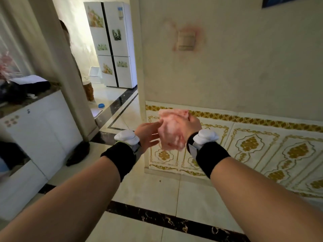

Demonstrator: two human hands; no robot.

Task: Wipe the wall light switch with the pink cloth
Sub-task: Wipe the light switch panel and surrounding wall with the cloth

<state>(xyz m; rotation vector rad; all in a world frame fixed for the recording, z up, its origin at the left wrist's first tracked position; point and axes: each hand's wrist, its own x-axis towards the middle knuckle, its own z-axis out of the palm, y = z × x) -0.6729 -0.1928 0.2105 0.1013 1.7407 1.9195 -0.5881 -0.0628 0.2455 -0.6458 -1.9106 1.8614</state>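
The beige wall light switch (186, 41) is set in the cream wall, with a pinkish stain around it, well above both hands. The crumpled pink cloth (172, 131) is bunched in my right hand (191, 125), which is closed on its upper edge, so the cloth hangs over the palm. My left hand (147, 135) is beside the cloth with fingers spread, its fingertips touching the cloth's left side. Both wrists wear black bands with white trackers.
A wall corner (139, 75) stands left of the switch, with a doorway to a room holding a white fridge (113, 44). A white cabinet (35, 130) is at my left. Gold-patterned panelling (253, 145) lines the wall's base. A person stands partly hidden behind the pillar (70, 67).
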